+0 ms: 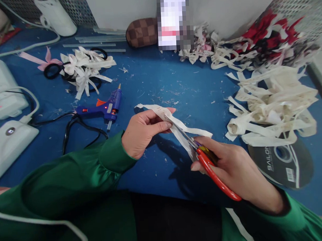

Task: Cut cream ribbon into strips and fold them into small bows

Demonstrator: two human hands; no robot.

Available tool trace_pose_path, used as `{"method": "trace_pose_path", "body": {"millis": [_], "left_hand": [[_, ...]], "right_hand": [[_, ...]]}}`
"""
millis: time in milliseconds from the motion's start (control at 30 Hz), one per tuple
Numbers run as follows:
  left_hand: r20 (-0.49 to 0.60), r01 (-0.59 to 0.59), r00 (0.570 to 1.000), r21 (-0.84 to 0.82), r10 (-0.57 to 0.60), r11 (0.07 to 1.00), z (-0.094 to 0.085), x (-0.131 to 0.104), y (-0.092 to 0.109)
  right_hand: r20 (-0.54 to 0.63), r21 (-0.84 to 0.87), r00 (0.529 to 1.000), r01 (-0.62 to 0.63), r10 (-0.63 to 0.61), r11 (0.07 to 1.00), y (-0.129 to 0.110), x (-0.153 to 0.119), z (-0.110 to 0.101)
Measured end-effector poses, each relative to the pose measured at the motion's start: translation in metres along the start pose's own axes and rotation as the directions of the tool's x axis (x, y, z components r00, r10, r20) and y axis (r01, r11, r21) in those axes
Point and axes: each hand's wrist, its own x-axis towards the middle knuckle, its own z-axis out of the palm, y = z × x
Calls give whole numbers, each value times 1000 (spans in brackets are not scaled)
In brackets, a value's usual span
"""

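Note:
Between thumb and fingers, my left hand (145, 130) pinches a white ribbon (159, 112) above the blue table. Its strips trail to the left and down to the right. My right hand (232, 163) grips red-handled scissors (210, 171), whose metal blades point up and left to the ribbon by my left thumb. Whether the blades are cutting or only touching the ribbon cannot be made out. A blue glue gun (107, 108) lies to the left of my left hand, its orange trigger upward. Right of my right hand is a pile of cream ribbon (272, 105).
White bows with black hair ties (81, 67) lie at the back left. A grey ribbon spool (298, 164) sits under the cream pile. Clear glue sticks (96, 39) and a checked brown pouch (141, 32) are at the back. A white power bank (15, 141) and cables occupy the left side.

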Motion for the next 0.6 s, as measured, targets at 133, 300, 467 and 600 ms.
{"method": "trace_pose_path", "body": {"millis": [133,300,467,600], "left_hand": [[-8,16,1000,11,-16,1000,-1,0,1],[-43,44,998,-22,-45,999,-1,0,4],[-108,-2,994,-29,-2,1000,-2,1,3],[-116,-45,992,-36,41,998,-2,2,1]], "right_hand": [[-3,8,1000,-10,10,1000,2,2,1],[-29,-16,999,-13,12,1000,5,2,1],[-23,-29,1000,-19,19,999,4,1,0],[-36,-32,999,-42,41,999,3,2,1]]}}
